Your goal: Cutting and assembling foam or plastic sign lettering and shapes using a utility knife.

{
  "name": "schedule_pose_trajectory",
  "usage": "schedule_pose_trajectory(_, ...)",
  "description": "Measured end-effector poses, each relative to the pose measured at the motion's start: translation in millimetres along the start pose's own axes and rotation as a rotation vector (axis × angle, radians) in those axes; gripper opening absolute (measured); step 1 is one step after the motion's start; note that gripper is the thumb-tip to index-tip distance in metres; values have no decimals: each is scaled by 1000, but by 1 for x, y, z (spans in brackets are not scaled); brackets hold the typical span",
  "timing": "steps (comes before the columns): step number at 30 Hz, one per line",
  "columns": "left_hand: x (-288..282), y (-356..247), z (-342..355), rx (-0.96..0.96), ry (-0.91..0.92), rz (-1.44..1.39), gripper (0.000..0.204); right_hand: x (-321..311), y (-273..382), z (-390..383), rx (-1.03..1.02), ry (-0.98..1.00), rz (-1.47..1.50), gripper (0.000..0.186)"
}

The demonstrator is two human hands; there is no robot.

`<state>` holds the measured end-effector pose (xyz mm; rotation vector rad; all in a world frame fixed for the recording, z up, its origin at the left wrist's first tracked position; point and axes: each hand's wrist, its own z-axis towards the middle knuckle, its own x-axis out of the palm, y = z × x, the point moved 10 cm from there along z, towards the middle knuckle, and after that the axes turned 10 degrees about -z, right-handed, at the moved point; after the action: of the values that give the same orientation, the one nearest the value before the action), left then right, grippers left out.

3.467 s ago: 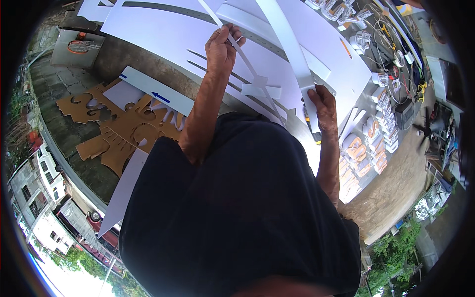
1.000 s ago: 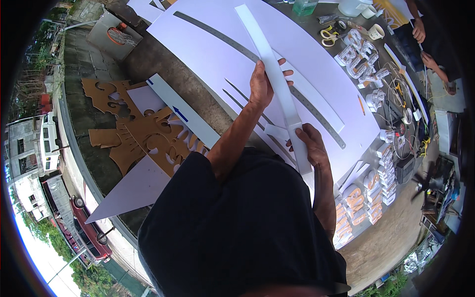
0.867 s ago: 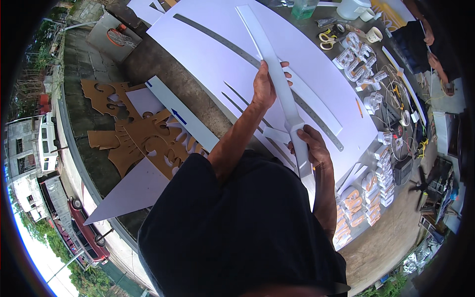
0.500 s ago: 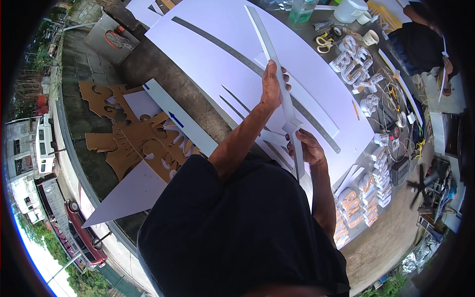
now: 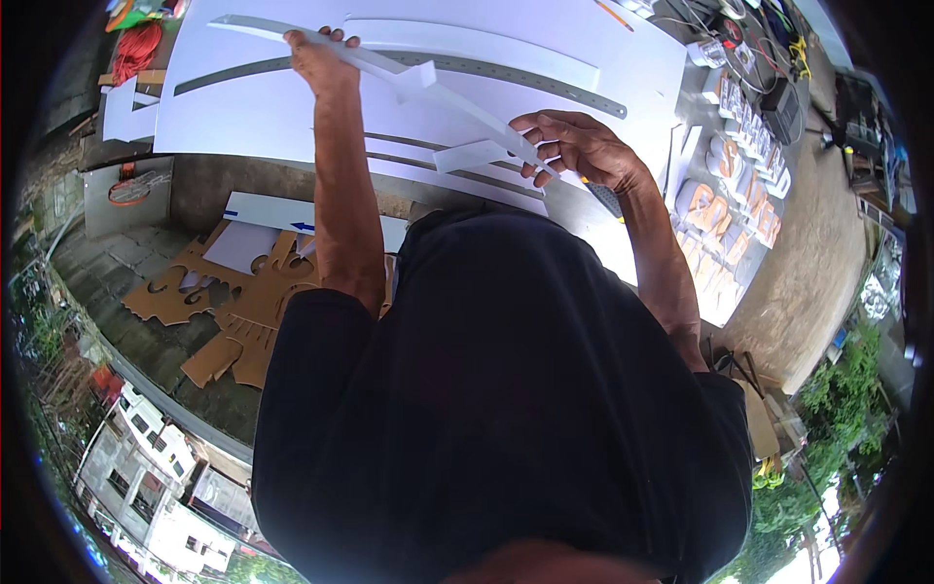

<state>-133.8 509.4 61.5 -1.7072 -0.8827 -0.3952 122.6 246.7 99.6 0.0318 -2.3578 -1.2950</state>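
Note:
My left hand (image 5: 321, 60) grips the upper-left part of a long narrow white strip (image 5: 370, 60) with a small squarish widening midway. My right hand (image 5: 574, 146) has loosely curled fingers round the strip's lower-right end. The strip slants over a large white board (image 5: 233, 127), where a long steel ruler (image 5: 584, 95), another white strip (image 5: 516, 44), some thin dark strips and a short white piece (image 5: 457, 157) lie. A dark tool (image 5: 603, 198) shows partly below my right hand.
Finished-looking block letters (image 5: 730, 204), cables and a black box (image 5: 778, 112) fill the table's right side. Red cord (image 5: 136, 51) sits at upper left. Brown cutout sheets (image 5: 248, 302) and a white panel with blue arrows (image 5: 263, 209) lie lower, left of my body.
The view has rotated. The strip in my hands has swung from steep to a flatter slant toward upper left, my left hand has moved up-left, and my right fingers look looser.

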Motion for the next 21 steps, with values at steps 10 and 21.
schedule_pose_trajectory(10, -4, -12, -8, 37, -72, 86, 43, 3, 12, -31, -199, -301, -190, 59)
schedule_pose_trajectory(21, -15, -1, -9, -2, -136, 86, 45, 1, 2, -35, -235, -321, -166, 45)
